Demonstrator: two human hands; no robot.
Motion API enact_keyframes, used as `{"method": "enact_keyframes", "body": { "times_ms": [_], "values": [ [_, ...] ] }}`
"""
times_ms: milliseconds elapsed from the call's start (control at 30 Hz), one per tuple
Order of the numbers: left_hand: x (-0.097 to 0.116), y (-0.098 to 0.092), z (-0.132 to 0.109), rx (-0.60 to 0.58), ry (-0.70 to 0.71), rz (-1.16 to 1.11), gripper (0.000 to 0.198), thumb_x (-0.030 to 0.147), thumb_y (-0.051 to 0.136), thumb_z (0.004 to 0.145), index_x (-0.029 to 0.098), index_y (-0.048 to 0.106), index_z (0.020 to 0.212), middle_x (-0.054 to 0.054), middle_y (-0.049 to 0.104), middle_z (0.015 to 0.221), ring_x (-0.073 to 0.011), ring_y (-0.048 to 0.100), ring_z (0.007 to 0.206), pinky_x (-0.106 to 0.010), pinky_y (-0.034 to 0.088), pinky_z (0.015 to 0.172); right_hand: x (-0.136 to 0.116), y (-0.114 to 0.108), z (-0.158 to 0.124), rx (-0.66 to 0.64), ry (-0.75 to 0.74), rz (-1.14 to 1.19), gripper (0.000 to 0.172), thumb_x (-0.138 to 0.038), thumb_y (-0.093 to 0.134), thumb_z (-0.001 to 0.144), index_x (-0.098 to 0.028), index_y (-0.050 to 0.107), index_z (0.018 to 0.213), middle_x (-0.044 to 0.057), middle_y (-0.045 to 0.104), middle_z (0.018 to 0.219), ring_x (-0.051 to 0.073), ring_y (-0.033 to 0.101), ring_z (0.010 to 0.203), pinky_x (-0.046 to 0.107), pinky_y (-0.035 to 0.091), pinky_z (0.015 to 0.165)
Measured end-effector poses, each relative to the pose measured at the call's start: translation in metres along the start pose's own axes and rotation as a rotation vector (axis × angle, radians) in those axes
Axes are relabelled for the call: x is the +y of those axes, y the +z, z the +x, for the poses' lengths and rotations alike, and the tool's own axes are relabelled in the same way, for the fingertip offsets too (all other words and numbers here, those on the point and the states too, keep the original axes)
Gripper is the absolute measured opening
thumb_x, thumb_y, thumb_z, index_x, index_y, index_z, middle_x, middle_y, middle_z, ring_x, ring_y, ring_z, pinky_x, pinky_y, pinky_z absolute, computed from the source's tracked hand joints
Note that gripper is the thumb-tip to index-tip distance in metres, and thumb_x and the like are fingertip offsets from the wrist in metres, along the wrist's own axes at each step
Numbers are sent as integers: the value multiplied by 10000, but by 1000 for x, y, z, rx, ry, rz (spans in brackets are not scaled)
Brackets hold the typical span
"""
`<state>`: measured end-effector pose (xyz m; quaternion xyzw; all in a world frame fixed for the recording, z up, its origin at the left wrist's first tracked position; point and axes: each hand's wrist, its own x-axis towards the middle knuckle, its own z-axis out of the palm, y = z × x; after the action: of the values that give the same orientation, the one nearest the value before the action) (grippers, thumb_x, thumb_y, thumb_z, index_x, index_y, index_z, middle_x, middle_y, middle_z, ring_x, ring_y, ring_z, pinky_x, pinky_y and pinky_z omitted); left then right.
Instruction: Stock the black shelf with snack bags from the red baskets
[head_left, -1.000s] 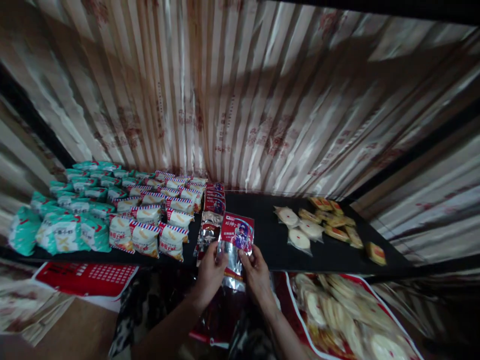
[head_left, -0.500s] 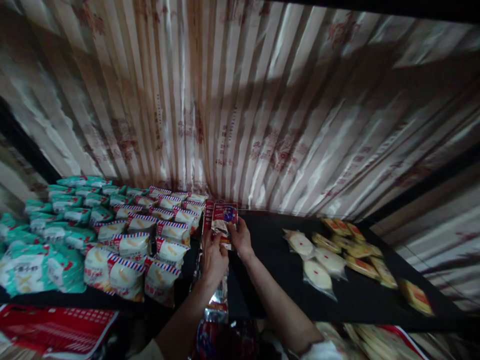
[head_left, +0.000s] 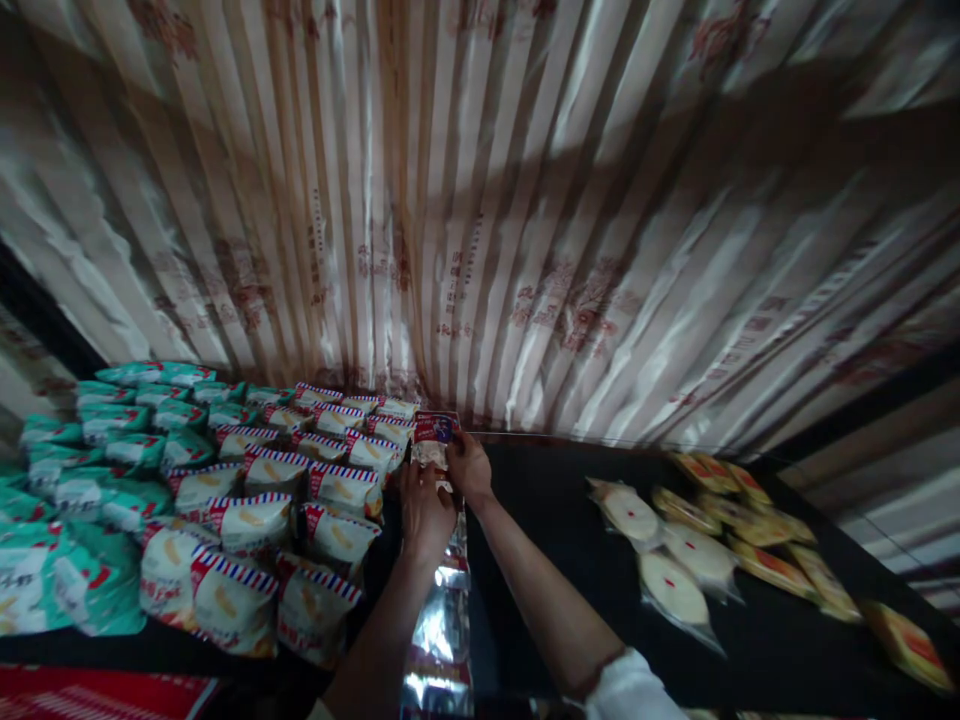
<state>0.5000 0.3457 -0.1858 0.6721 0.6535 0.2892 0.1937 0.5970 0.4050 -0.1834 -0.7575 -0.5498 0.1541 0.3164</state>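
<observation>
A red snack packet (head_left: 435,430) with a blue picture lies at the back of the black shelf, at the far end of a strip of shiny packets (head_left: 442,620) that runs toward me. My right hand (head_left: 470,468) grips its right edge, thumb and fingers closed about it. On the near left part of the same packet is my left hand (head_left: 427,510), fingers bent over it and their tips partly hidden. Bags of chips (head_left: 345,490) with striped tops stand close beside my left hand.
Green snack bags (head_left: 97,560) stand in rows at the far left. To the right, flat round pale packs (head_left: 671,590) and yellow packs (head_left: 772,565) lie on the black shelf (head_left: 555,560). A printed, pleated curtain (head_left: 480,200) hangs behind.
The red packet, raised slightly before, now lies in line with the strip, its position a little to the left. Both hands moved with it. The camera view has shifted nearer to the shelf.
</observation>
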Motion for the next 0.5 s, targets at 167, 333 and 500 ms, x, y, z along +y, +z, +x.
{"method": "enact_keyframes", "body": {
  "times_ms": [167,333,500],
  "values": [
    [2,0,0,22,50,39,463,160,439,810,73,515,1259,-206,441,1372,-341,289,1341,-515,249,1086,0,4,2,12,-6,-63,383,-210,430,835,-146,583,1180,129,619,1140,231,579,1064,281,430,897],
    [9,-6,-9,44,122,100,482,114,456,782,103,522,1259,-159,438,1394,-334,253,1359,-512,235,1093,2,9,0,20,-25,-89,397,-207,438,831,-99,574,1188,165,598,1146,259,533,1106,306,395,952],
    [8,-10,-11,3,144,168,455,91,440,795,115,548,1237,-128,484,1366,-317,298,1341,-490,273,1082,4,14,-4,112,-56,-127,388,-202,461,824,-130,582,1186,165,562,1188,271,506,1109,340,400,927]
  ]
}}
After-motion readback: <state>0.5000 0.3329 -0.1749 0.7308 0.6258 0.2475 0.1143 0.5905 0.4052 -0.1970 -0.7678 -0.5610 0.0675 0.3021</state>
